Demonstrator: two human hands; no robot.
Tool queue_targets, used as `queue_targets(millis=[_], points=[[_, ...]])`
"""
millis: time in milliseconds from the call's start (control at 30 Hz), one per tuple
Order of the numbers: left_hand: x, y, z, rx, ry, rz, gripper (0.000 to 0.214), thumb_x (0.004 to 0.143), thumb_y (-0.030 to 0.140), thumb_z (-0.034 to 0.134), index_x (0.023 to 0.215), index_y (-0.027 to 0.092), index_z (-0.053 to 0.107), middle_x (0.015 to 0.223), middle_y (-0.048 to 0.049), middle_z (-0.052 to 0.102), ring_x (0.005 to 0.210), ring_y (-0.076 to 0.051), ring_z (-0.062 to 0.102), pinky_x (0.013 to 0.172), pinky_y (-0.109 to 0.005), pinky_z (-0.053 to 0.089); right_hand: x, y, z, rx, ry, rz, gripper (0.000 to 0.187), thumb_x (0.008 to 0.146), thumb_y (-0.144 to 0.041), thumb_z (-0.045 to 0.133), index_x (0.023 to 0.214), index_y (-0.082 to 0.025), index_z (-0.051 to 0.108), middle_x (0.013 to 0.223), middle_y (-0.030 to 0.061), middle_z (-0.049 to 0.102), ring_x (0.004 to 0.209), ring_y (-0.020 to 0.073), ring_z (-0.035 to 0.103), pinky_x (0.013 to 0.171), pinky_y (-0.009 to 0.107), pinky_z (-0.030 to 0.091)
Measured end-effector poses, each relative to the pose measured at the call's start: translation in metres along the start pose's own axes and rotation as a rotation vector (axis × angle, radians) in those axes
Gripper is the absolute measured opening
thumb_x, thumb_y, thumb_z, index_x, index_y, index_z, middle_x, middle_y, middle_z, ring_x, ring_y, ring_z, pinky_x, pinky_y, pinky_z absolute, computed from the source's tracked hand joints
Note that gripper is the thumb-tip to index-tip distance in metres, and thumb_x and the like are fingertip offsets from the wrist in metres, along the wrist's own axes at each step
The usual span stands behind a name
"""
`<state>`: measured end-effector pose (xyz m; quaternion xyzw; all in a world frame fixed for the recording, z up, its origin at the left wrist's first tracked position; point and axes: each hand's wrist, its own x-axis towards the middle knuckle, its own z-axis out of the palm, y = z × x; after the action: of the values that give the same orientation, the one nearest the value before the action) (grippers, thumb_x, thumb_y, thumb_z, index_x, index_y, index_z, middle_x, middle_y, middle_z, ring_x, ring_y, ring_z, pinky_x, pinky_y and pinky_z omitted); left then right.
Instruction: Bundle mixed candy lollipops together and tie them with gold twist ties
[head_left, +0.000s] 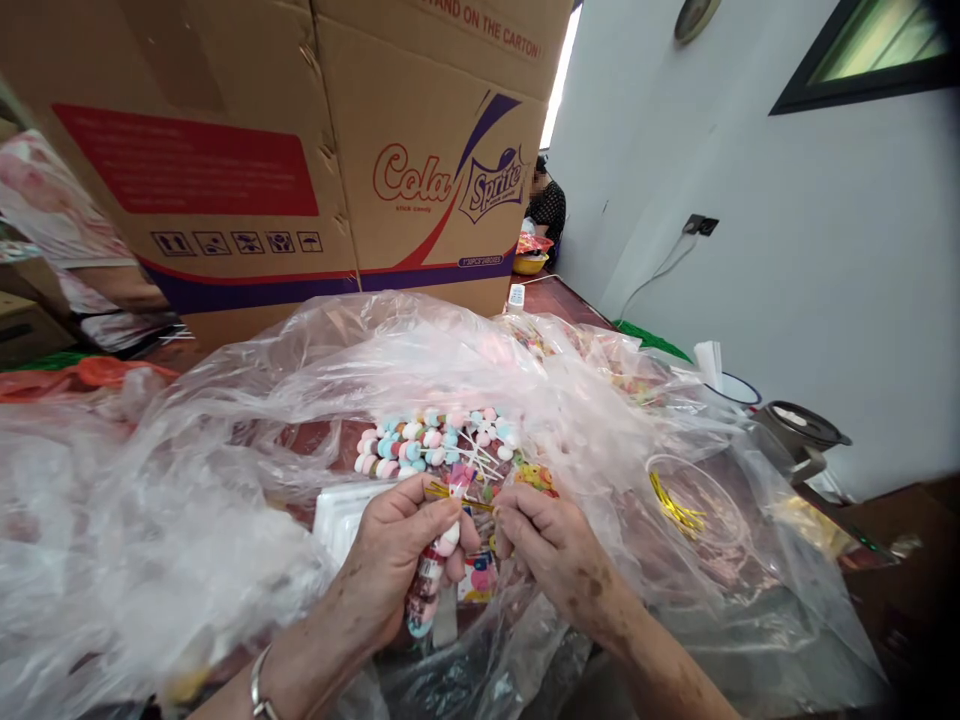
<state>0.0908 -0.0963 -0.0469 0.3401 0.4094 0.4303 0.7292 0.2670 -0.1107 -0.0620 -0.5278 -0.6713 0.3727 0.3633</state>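
Gold tie (480, 505) pinched by right hand (553, 545); left hand (397, 540) curled around wrapped marshmallow stick (426, 588).

A candy carton (330, 170) and piled sweets (409, 447) suggest a workshop.

Head-worn view, looking forward and down — close above the hands (394, 540)

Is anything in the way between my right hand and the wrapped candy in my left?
Nothing visible blocks it. Only the gold tie, pinched by your right hand, spans the gap to the wrapped candy in your left hand.
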Motion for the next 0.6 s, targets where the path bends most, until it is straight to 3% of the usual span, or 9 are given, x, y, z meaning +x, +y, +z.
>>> queue_targets(millis=[133, 300, 433, 600], points=[[0.001, -0.001, 0.002, -0.008, 0.025, -0.002, 0.028, 0.069, 0.036, 0.078, 0.067, 0.017, 0.057, 0.054, 0.0005, 0.068, 0.027, -0.005, 0.041, 0.022, -0.012, 0.032, 0.001, 0.000, 0.001, -0.290, 0.187, -0.210, 0.025, 0.092, -0.021, 0.043, 0.072, -0.020, 0.057, 0.060, -0.0032, 0.053, 0.055, 0.0100, 0.049, 0.054, 0.020, 0.035], [0.002, -0.005, 0.001, -0.032, 0.072, 0.072, 0.026, 0.071, 0.034, 0.077, 0.068, 0.018, 0.057, 0.057, 0.0009, 0.068, 0.034, -0.008, 0.049, 0.025, -0.011, 0.033, 0.003, -0.001, 0.008, -0.535, 0.330, -0.445, 0.027, 0.092, -0.012, 0.041, 0.071, -0.018, 0.056, 0.065, 0.0000, 0.057, 0.061, 0.0117, 0.053, 0.061, 0.023, 0.036], [0.005, -0.005, -0.002, -0.086, 0.064, 0.041, 0.021, 0.073, 0.030, 0.076, 0.072, 0.017, 0.059, 0.057, 0.0003, 0.069, 0.035, -0.007, 0.050, 0.027, -0.010, 0.032, 0.006, 0.004, 0.016, -0.417, 0.410, -0.373, 0.021, 0.083, -0.013, 0.044, 0.065, -0.019, 0.053, 0.057, -0.0033, 0.053, 0.052, 0.0093, 0.049, 0.054, 0.020, 0.035], [0.008, 0.001, -0.001, -0.217, -0.019, -0.025, 0.024, 0.069, 0.027, 0.080, 0.068, 0.014, 0.060, 0.056, -0.0020, 0.069, 0.035, -0.007, 0.052, 0.032, -0.013, 0.038, 0.008, 0.001, 0.016, -0.139, 0.373, -0.245, 0.019, 0.080, -0.021, 0.046, 0.062, -0.020, 0.051, 0.050, -0.0060, 0.047, 0.043, 0.0074, 0.042, 0.042, 0.017, 0.032]])
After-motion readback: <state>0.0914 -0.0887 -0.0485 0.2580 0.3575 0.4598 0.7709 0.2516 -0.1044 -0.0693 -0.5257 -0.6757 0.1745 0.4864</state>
